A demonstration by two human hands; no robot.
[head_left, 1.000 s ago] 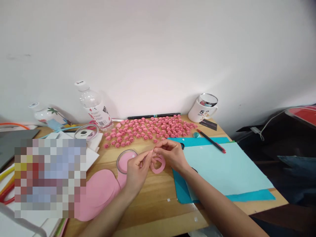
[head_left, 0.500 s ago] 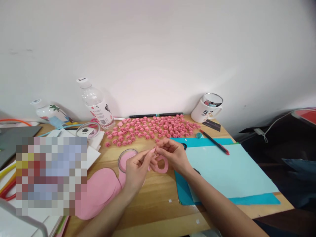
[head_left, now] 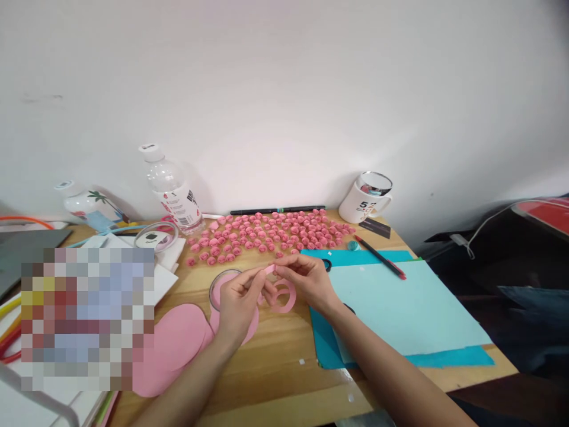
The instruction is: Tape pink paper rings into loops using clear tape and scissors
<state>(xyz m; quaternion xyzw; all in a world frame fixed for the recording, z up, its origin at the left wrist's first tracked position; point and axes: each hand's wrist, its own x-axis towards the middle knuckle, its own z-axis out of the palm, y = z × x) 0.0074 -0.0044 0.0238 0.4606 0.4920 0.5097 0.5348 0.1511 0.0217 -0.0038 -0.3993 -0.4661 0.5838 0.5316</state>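
Note:
A curling pink paper strip (head_left: 284, 298) hangs in a spiral below my fingers. My left hand (head_left: 242, 299) pinches the strip between thumb and forefinger. Close beside it, my right hand (head_left: 306, 279) pinches the strip's end; whether a rolled part lies under those fingertips is hidden. Behind both hands, several small pink paper roses (head_left: 267, 231) are spread over the wooden desk (head_left: 271, 367). Left of my left hand lie pink paper circles (head_left: 178, 338) and a round clear-rimmed roll or lid (head_left: 217, 289) on pink paper, partly covered by the hand.
Light blue paper (head_left: 400, 308) on a darker blue sheet (head_left: 324, 338) lies at right, with a red-tipped black pen (head_left: 380, 257) across it. A white mug (head_left: 365, 198) and a clear bottle (head_left: 173, 190) stand by the wall. Left are white papers (head_left: 164, 279) and a pixelated patch.
The view has shifted slightly, moving the desk items a little left. My hands still pinch the strip, with a short flat stretch now showing between them.

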